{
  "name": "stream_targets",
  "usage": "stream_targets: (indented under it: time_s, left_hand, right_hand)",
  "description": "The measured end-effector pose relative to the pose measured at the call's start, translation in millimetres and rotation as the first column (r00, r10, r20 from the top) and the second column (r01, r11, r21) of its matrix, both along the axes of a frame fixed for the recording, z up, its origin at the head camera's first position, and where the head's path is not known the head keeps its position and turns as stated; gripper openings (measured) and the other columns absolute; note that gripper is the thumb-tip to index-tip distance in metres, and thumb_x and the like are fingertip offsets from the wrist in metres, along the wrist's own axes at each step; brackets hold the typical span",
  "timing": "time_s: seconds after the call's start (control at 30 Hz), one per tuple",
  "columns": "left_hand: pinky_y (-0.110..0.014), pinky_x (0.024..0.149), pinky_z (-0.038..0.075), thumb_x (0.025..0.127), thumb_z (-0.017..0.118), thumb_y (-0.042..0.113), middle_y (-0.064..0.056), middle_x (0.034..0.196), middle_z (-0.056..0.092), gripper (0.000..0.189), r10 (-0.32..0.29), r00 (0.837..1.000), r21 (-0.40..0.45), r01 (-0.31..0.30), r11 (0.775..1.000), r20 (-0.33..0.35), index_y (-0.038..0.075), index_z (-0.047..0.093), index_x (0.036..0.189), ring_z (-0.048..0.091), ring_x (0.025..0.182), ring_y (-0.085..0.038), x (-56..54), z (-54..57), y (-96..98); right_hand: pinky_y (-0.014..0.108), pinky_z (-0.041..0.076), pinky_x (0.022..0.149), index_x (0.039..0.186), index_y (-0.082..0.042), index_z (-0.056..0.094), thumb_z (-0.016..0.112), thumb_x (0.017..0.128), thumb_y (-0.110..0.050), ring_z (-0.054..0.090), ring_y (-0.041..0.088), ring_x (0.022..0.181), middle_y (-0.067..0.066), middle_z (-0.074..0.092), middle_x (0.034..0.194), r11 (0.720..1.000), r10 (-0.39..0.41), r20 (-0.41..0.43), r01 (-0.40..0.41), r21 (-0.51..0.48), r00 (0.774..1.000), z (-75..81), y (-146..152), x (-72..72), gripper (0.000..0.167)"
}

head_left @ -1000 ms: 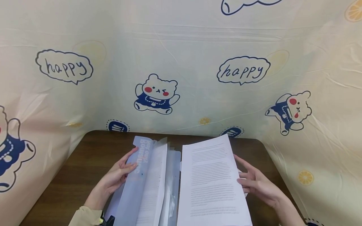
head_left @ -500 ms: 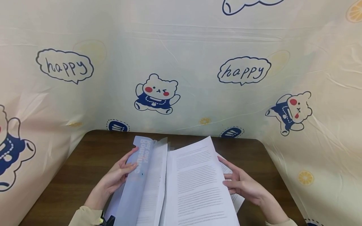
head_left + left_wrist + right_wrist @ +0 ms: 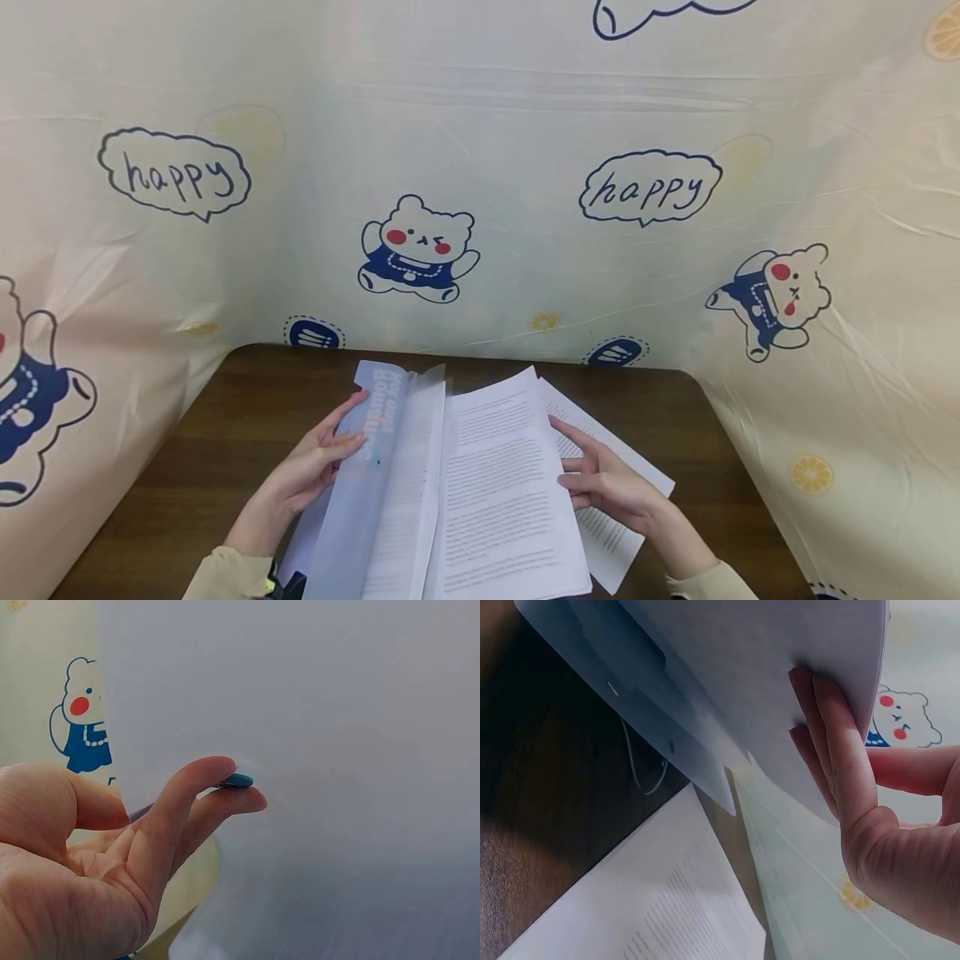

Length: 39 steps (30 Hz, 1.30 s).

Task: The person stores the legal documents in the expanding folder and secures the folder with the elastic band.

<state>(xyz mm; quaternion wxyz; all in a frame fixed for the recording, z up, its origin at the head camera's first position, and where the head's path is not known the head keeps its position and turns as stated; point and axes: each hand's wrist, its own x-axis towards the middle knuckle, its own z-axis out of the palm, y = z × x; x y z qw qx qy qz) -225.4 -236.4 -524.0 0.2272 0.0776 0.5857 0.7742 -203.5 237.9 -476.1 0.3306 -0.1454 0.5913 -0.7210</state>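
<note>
A translucent blue document folder (image 3: 348,517) with pale lettering stands spread on the table, papers inside it. My left hand (image 3: 303,475) pinches its left cover between thumb and fingers. In the left wrist view a small teal round piece (image 3: 238,780) shows by the fingertips. My right hand (image 3: 607,487) holds a stack of printed sheets (image 3: 498,492) by the right edge, thumb on one face and fingers on the other. The stack leans against the folder's right side. Below that hand, more printed paper (image 3: 682,892) lies on the table.
The dark wooden table (image 3: 202,433) runs back to a pale curtain (image 3: 517,167) printed with bears and "happy" bubbles. A thin cord loop (image 3: 641,780) hangs from the folder over the tabletop.
My right hand has moved left with the stack of sheets, up to the folder. The printed paper beneath has come into view on the right. The left hand holds the cover as before.
</note>
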Motion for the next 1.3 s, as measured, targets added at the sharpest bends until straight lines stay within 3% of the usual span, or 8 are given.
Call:
stream_targets:
  time_s: [0.37,0.83,1.3]
  left_hand:
    - [-0.012,0.062,0.052,0.117,0.052,0.012,0.016,0.077,0.063,0.067,-0.006,1.0,0.016,0.007,1.0,-0.022,0.043,0.028,0.171,0.062,0.064,0.0,-1.0,-2.4,-0.5]
    - [-0.012,0.062,0.052,0.117,0.052,0.012,0.016,0.076,0.063,0.069,-0.01,1.0,0.014,0.011,1.0,-0.015,0.043,0.026,0.172,0.063,0.064,-0.001,-0.6,-1.1,-0.5]
    - [-0.015,0.069,0.059,0.117,0.051,0.011,0.015,0.087,0.071,0.067,-0.027,1.0,0.057,0.028,0.998,-0.005,0.047,0.029,0.169,0.07,0.072,-0.002,0.4,-2.1,1.2]
  right_hand:
    - [0.032,0.069,0.085,0.177,-0.01,-0.002,0.057,0.106,0.007,0.081,0.019,0.106,0.035,0.066,0.145,0.989,-0.105,-0.057,0.111,0.097,0.993,1.9,-18.9,5.0,0.094]
    - [0.032,0.069,0.081,0.177,-0.01,-0.001,0.055,0.103,0.008,0.082,0.021,0.102,0.038,0.065,0.144,0.985,-0.127,-0.011,0.127,0.12,0.992,-14.0,-42.7,15.7,0.094]
    - [0.029,0.068,0.069,0.177,-0.008,0.01,0.058,0.099,0.012,0.08,0.02,0.089,0.033,0.074,0.13,0.967,-0.192,-0.063,0.199,0.157,0.979,-34.9,-81.4,22.4,0.093]
